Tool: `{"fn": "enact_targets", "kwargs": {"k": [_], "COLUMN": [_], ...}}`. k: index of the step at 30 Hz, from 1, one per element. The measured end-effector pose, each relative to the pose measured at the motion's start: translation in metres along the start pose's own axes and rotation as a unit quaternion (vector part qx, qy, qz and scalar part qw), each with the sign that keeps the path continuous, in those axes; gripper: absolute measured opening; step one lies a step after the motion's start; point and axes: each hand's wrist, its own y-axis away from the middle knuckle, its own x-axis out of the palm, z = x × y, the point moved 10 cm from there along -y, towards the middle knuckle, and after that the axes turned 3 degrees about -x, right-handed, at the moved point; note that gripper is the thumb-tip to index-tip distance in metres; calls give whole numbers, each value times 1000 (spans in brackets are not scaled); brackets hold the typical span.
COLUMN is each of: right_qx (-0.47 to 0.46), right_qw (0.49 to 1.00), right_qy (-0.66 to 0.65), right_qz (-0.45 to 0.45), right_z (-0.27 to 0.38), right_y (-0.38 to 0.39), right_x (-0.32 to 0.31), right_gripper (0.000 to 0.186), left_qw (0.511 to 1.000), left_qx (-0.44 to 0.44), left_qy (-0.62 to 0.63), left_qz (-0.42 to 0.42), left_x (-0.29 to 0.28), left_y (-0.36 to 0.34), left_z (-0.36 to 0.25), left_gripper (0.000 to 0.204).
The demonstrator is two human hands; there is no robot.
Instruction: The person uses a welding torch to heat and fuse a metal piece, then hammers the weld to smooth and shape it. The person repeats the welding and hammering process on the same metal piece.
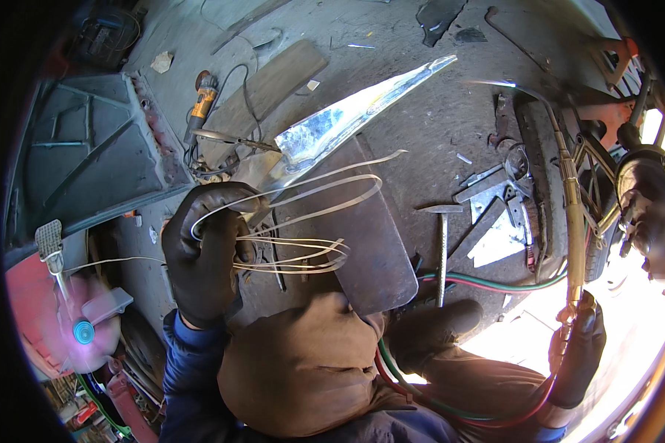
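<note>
Right up in front, the left hand (203,255), in a dark glove, is curled closed around a bundle of thin, pale metal wire (380,183). The wire bends into long, narrow loops that fan out rightward from the fist, above a dark, flat metal plate with rounded corners (380,258). Over on the other side, the right hand (580,347), gloved too, wraps around the lower end of a long brass-coloured torch (573,199); its slim neck curves up to a pale bluish flame (490,83). Red and green rubber hoses (465,279) loop low around the brown-trousered knee (295,362).

Beyond the wire I see a shiny, wedge-shaped piece of folded sheet metal (362,111), its narrow tip aimed toward the flame but apart from it. Steel locking pliers (233,139) lie at its wide end. A light-handled hammer (442,251) rests on the grey floor (421,140) to the right of the plate, with silvery sheet offcuts (495,240) farther right. Farther left are an orange-and-black angle grinder (202,102), a ribbed, dark grey-green panel (89,159) and a pinkish fan with a blue hub (83,332).
</note>
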Motion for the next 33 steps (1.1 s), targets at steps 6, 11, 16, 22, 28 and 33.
{"fn": "enact_targets", "kwargs": {"k": [6,11,16,22,28,33], "right_qx": [-6,-5,-10,-21,-34,-39], "right_qw": [999,998,997,999,999,999], "right_qy": [-15,-48,-63,9,-2,3], "right_qz": [32,40,43,35,38,31], "right_z": [5,2,4,12,15,15], "right_y": [4,2,2,7,9,8], "right_x": [3,-4,-6,-4,-5,-6], "right_gripper": [53,54,54,57,60,62], "left_qw": [976,998,996,947,943,992], "left_qx": [-124,-7,-88,-194,-139,92], "left_qy": [175,47,-11,202,266,-45], "left_qz": [34,-33,10,156,145,67], "left_x": [24,-24,-52,0,32,22], "left_y": [-4,-23,-13,6,2,-20], "left_z": [20,-30,-47,-5,27,12], "left_gripper": [17,7,18,53,38,33]}}
